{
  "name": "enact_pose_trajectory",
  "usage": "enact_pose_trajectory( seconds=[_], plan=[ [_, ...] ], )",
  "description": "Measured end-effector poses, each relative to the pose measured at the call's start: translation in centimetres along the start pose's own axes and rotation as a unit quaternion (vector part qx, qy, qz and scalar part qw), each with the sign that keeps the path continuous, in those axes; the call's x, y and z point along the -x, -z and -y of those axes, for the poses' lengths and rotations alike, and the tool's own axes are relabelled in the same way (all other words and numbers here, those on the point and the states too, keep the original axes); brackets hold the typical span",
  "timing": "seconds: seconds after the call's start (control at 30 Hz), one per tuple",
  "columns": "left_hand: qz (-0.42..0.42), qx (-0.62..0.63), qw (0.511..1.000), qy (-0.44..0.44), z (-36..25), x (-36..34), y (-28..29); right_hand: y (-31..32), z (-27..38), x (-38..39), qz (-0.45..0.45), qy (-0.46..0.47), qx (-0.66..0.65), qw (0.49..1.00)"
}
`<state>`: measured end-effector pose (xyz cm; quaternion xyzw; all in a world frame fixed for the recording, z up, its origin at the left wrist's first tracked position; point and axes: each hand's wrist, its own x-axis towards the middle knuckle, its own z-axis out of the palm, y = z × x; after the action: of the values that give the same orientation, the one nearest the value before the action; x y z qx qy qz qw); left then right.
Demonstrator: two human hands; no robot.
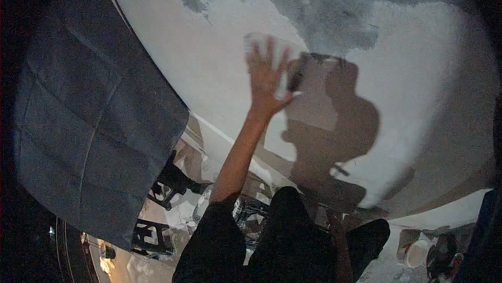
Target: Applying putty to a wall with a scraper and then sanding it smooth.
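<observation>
My left hand (266,76) is raised against a white wall (219,37), fingers spread wide and flat. Under and around the fingers shows a pale, thin, blurred sheet (285,81); its kind is unclear. Grey patches (334,21) cover the wall's upper part. My right forearm comes up from the lower edge, and my right hand (334,223) is low beside my knee, in shadow. Its fingers are too dark to make out, and so is anything in them.
A large dark grey panel with seams (89,100) stands on the left. Black open frames (151,236) lie below it on a stained floor. At the lower right sits a white bucket (417,253) beside dark objects. My shadow (334,121) falls across the wall.
</observation>
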<state>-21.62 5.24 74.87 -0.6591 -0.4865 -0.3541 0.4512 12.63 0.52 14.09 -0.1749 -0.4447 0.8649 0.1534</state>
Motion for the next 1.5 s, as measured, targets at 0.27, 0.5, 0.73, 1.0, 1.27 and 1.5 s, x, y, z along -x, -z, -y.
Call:
enact_pose_trajectory(
  seconds=[0.27,0.5,0.73,1.0,1.27,1.5],
  plan=[
    [-0.119,-0.032,0.989,0.076,1.7,-7.5,0.7,9.4,-11.1,-1.8,-0.113,-0.026,0.133,0.984],
    [0.053,-0.066,0.996,0.024,2.1,9.2,0.4,-4.6,-3.8,-1.7,-0.087,0.143,0.051,0.985],
    [-0.185,0.212,0.892,0.354,6.6,-5.9,0.6,-2.1,3.4,-0.6,-0.054,0.344,0.359,0.866],
    [-0.085,-0.019,0.995,0.049,-2.7,-3.6,-1.6,1.0,-1.4,2.7,-0.069,0.300,0.360,0.881],
    [-0.138,0.123,0.964,0.192,2.8,-5.0,0.8,2.7,-3.7,2.8,-0.081,0.258,0.370,0.889],
    [-0.028,-0.071,0.997,-0.019,0.8,-4.9,0.2,3.5,-4.1,1.8,-0.070,0.220,0.385,0.894]
  ],
)
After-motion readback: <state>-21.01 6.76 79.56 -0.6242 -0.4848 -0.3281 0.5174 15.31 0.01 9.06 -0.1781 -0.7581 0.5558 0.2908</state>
